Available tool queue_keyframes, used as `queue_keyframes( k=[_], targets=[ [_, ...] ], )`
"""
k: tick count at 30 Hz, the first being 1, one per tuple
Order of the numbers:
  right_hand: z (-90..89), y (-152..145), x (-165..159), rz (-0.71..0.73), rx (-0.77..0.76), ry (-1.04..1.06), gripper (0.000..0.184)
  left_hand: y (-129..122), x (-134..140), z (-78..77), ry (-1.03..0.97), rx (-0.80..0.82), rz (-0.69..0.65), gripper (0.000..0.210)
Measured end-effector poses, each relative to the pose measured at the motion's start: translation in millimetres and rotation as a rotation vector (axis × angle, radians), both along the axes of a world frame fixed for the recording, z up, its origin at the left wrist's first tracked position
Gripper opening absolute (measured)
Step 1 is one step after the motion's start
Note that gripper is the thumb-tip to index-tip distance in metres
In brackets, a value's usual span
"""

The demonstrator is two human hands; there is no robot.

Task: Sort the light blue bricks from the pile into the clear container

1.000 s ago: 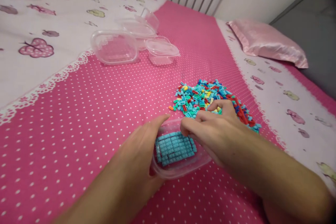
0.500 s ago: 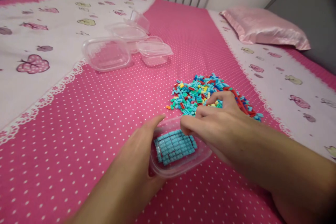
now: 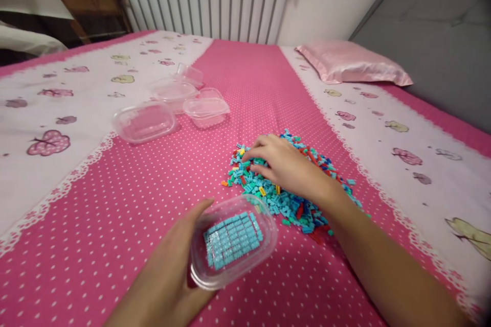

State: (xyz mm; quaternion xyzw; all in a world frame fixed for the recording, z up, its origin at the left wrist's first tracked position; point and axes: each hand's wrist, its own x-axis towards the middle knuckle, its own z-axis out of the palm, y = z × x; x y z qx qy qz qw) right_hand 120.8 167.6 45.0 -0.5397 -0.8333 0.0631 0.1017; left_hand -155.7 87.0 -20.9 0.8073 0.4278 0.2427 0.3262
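1. The left hand (image 3: 174, 271) gripped a clear tub (image 3: 232, 240) of turquoise bricks on the bed (image 3: 115, 199).
2. The right hand (image 3: 286, 166) lay loosely curled on the brick pile (image 3: 291, 204), just beside the tub; whether it pinched a brick could not be told.

Two hands show: the left hand (image 3: 172, 271) at 6 o'clock and the right hand (image 3: 284, 166) at centre. One clear tub (image 3: 264, 232) holds a single flat sheet of turquoise bricks (image 3: 232, 240). One loose brick pile (image 3: 291, 199) lies on the bed, too many to count. Four empty clear containers (image 3: 143, 122) cluster at 10 o'clock. One pink pillow (image 3: 351, 64) sits at 1 o'clock.
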Motion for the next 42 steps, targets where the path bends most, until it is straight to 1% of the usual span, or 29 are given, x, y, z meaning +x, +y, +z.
queue_keyframes(
  k=[1, 3, 7, 11, 14, 17, 21, 24, 27, 29, 31, 35, 39, 40, 42],
  targets=[
    [-6.5, 3, -3, 0.020, -0.026, -0.012, 0.021, 0, 1, 0.4, -0.005, 0.011, -0.004, 0.075],
    [-13.8, 3, -8, 0.040, -0.049, -0.022, 0.015, 0, 4, 2.5, -0.019, 0.011, -0.003, 0.073],
    [-15.0, -2, -13, 0.038, -0.048, -0.061, 0.004, -1, 8, 7.9, -0.015, -0.034, 0.013, 0.073],
    [-14.4, -4, -14, 0.034, -0.019, -0.082, 0.002, -4, 8, 8.4, -0.035, -0.044, 0.008, 0.074],
    [-14.2, -3, -14, 0.050, 0.002, -0.059, 0.008, -7, 8, 7.2, -0.061, -0.098, 0.008, 0.077],
    [-10.9, -4, -15, 0.051, 0.034, 0.000, 0.009, -9, 9, 9.2, -0.076, -0.138, 0.013, 0.079],
    [1.9, -17, -24, 0.037, 0.061, 0.221, 0.008, -11, 12, 15.0, -0.059, -0.118, 0.029, 0.078],
    [11.4, -32, -35, 0.141, 0.026, 0.310, 0.011, -10, 15, 15.4, -0.103, -0.094, 0.026, 0.078],
    [14.0, -45, -45, 0.248, -0.065, 0.331, 0.015, -8, 19, 12.2, -0.201, -0.113, 0.012, 0.072],
    [12.1, -51, -50, 0.299, -0.116, 0.355, 0.013, -6, 22, 10.3, -0.235, -0.106, 0.004, 0.065],
    [8.6, -56, -54, 0.337, -0.129, 0.385, 0.017, -5, 24, 10.0, -0.242, -0.078, 0.002, 0.057],
    [-0.4, -64, -61, 0.344, -0.125, 0.359, 0.020, -5, 25, 13.7, -0.245, -0.096, 0.013, 0.043],
    [-10.9, -72, -65, 0.234, -0.073, 0.277, 0.017, -9, 25, 13.0, -0.297, -0.140, 0.032, 0.043],
    [-13.3, -73, -66, 0.225, -0.064, 0.264, 0.016, -10, 26, 11.4, -0.312, -0.125, 0.037, 0.044],
    [-16.9, -73, -66, 0.267, -0.055, 0.234, 0.015, -10, 28, 8.1, -0.340, -0.073, 0.049, 0.044]
  ],
)
